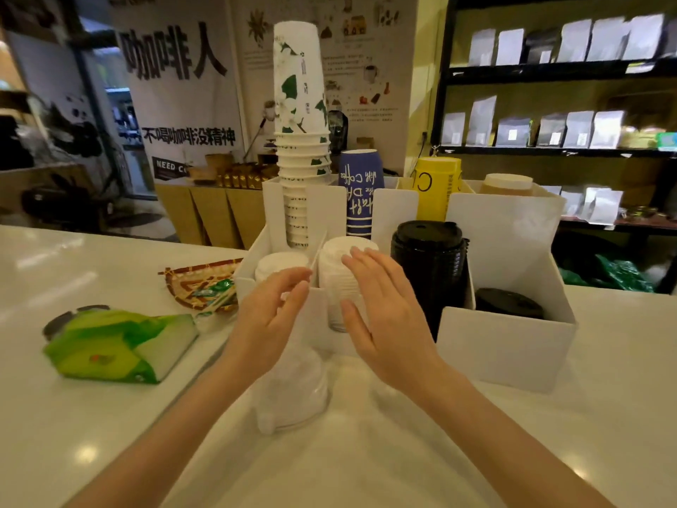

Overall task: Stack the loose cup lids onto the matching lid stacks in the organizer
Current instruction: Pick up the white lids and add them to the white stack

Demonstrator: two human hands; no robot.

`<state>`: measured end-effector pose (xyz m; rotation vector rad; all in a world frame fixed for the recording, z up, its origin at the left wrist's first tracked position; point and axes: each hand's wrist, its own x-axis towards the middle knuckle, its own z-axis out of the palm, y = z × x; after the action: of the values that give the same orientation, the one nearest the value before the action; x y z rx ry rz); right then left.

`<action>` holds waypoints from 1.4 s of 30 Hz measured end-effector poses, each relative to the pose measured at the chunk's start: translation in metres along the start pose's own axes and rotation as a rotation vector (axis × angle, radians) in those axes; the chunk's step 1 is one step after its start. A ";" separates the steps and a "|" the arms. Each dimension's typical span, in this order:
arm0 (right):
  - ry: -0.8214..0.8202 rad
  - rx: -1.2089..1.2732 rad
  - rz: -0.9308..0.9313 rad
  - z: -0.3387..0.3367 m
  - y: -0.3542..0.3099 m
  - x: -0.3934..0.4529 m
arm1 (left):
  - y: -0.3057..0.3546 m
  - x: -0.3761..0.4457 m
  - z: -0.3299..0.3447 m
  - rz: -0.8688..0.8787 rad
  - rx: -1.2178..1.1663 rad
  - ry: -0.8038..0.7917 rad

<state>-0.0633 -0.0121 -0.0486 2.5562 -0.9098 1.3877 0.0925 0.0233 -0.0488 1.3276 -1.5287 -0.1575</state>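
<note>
Head view: your left hand point(269, 317) and right hand point(381, 309) both hover in front of the white organizer point(505, 346), fingers spread wide, neither grip holding anything. Right fingers sit just beside the tall white lid stack point(339, 273); whether they touch it, can't tell. A shorter white lid stack point(280, 264) sits in the compartment to its left, the tall black lid stack point(428, 265) to its right, and a low black lid pile point(507, 302) at far right.

A loose clear lid pile point(289, 390) sits on the bench point(110, 434) below your wrists, outside the organizer.

Risks, as I judge them: the white stack is tall and looks unsupported above the compartment wall, so a sideways push from your right hand could topple it. The clear lids match no stack I can see, so don't force them onto white. Your left forearm is near the clear pile and could sweep it. A thin stick point(318, 251) leaning between the white stacks could snag.
</note>
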 end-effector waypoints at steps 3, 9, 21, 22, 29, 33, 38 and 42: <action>-0.149 0.088 -0.025 0.011 -0.007 -0.010 | -0.018 -0.026 -0.016 -0.077 0.071 -0.088; -0.421 0.276 0.091 0.036 -0.013 -0.036 | -0.035 -0.066 -0.030 -0.270 0.228 -0.352; -0.564 0.541 0.420 0.050 -0.011 -0.051 | -0.043 -0.080 -0.024 -0.270 0.296 -0.348; -0.547 0.619 0.467 0.049 -0.012 -0.051 | -0.043 -0.080 -0.025 -0.264 0.277 -0.328; -0.462 0.612 0.419 0.031 -0.020 -0.025 | -0.033 -0.064 -0.041 -0.076 0.224 -0.153; -0.346 0.534 0.321 0.017 -0.027 0.012 | -0.022 -0.032 -0.058 0.042 0.231 -0.091; -0.236 0.488 0.283 0.015 -0.023 0.068 | -0.019 0.021 -0.067 0.076 0.198 0.001; -0.227 0.396 0.283 0.023 -0.011 0.104 | -0.028 0.056 -0.064 0.063 0.166 -0.002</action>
<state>0.0017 -0.0586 0.0224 3.0262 -1.1757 1.4989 0.1681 0.0009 -0.0064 1.4073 -1.6106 0.0087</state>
